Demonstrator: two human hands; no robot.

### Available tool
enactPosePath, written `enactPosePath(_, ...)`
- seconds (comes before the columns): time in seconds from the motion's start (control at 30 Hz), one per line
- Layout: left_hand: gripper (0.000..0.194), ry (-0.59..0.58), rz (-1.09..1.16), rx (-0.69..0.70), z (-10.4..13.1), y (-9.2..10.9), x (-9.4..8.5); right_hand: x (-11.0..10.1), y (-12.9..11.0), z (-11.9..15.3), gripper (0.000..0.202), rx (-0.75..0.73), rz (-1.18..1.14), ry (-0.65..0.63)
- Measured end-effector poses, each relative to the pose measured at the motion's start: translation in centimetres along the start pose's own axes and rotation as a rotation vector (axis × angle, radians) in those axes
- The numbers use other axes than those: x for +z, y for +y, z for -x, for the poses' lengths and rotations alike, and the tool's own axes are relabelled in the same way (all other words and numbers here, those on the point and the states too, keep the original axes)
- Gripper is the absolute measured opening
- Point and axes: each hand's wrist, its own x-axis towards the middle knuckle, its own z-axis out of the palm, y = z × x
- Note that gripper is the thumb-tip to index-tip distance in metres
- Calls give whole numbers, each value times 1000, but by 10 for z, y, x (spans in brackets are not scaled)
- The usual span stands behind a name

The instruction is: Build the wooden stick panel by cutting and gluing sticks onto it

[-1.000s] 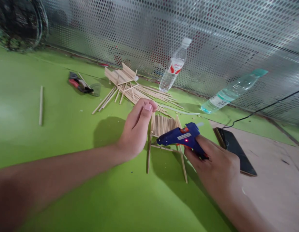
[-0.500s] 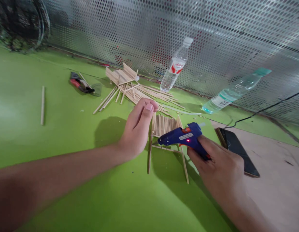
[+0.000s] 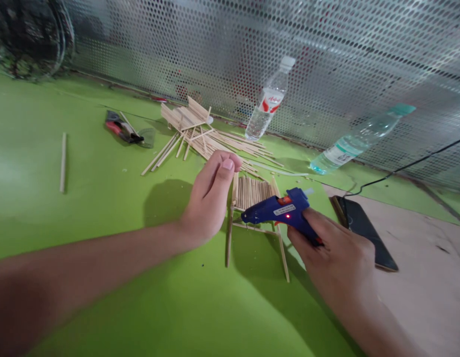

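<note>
My right hand is wrapped round a blue glue gun with a small red light lit on its side. The gun's nozzle points left, at the left side of a small stick frame, close to a crossbar. This frame has a panel of closely laid sticks and long legs reaching toward me. My left hand is closed at the frame's upper left, thumb and fingers pressed together; its fingers hide whatever is between them.
Behind lie loose sticks and another stick structure. Red-handled pliers and a single stick are at the left. Two bottles stand near the perforated metal screen. A phone lies at the right.
The whole view has shifted very slightly. Both hands and the glue gun keep almost the same place relative to the stick frame.
</note>
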Motion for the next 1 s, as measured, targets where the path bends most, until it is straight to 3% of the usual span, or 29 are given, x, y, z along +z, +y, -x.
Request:
enactPosePath(0.6, 25, -20, 19, 22, 1, -1, -2, -1, 0, 1, 21, 37, -14, 6)
enactPosePath(0.73, 24, -35, -28, 115, -6, 15, -7, -1, 2, 2, 24, 30, -37, 9)
enactPosePath(0.8, 21, -111, -113, 148, -13, 31, -12, -1, 4, 3, 24, 20, -39, 25)
enactPosePath(0.9, 11, -334, -418, 100, -24, 53, -20, 1, 7, 4, 23, 0, -20, 46)
enactPosePath(1.0, 26, -544, -807, 75, -30, 57, -27, 2, 7, 3, 25, -29, 20, 60)
